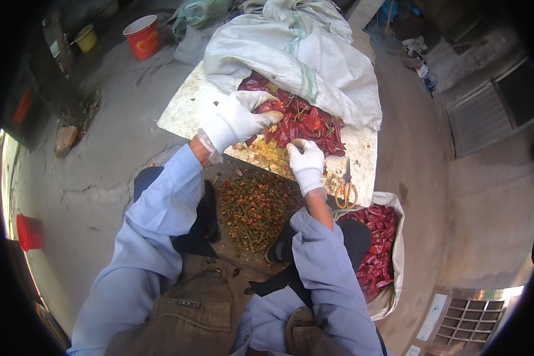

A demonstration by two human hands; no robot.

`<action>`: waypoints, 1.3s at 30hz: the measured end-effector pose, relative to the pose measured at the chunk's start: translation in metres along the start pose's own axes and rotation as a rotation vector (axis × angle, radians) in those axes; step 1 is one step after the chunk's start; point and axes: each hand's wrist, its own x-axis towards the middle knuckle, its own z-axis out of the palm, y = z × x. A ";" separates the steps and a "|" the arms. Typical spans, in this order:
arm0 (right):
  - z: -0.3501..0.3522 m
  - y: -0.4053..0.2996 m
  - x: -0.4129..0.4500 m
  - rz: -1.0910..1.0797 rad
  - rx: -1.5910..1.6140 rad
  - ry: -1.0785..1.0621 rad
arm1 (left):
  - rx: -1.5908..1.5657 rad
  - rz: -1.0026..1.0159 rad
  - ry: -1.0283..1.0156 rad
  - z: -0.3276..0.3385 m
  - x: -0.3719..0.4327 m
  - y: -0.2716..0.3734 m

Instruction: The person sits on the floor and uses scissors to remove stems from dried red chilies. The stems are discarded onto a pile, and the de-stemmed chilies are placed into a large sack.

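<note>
A heap of dried red chilli peppers [309,120] lies on a pale board, spilling from the mouth of a white woven sack [267,46] with green stripes. My left hand [242,118], in a white glove, grips a red chilli pepper [270,107] between thumb and fingers at the heap's left side. At the heap's near edge is my right hand [306,161], also gloved, with its fingers curled; whether anything is pinched in them is hidden. Scissors with orange handles [346,191] rest on the board just right of that hand. Yellow seeds [267,155] are scattered between the hands.
Below the board [184,107], stems and bits [256,209] cover the floor between my feet. An open white sack [398,258] of red chilli pieces stands by my right leg. Red buckets [143,44] and a yellow bucket [86,39] are off to the left.
</note>
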 end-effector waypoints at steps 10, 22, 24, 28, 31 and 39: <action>0.039 0.005 0.024 -0.097 -0.520 -0.033 | 0.128 0.131 0.005 0.004 0.001 -0.027; -0.032 -0.033 0.004 0.062 0.614 -0.402 | 0.419 0.597 -0.127 0.010 0.001 -0.037; -0.041 -0.037 0.001 0.094 0.743 -0.417 | 0.459 0.536 -0.204 0.013 -0.003 -0.035; -0.047 -0.038 -0.007 0.189 0.876 -0.378 | 0.335 0.379 -0.287 0.021 -0.009 -0.030; -0.052 -0.037 -0.010 0.159 1.146 -0.374 | 0.190 0.451 -0.184 0.029 -0.008 -0.029; -0.065 -0.048 -0.016 -0.152 1.124 -0.225 | 0.025 -0.025 -0.121 0.035 -0.003 -0.022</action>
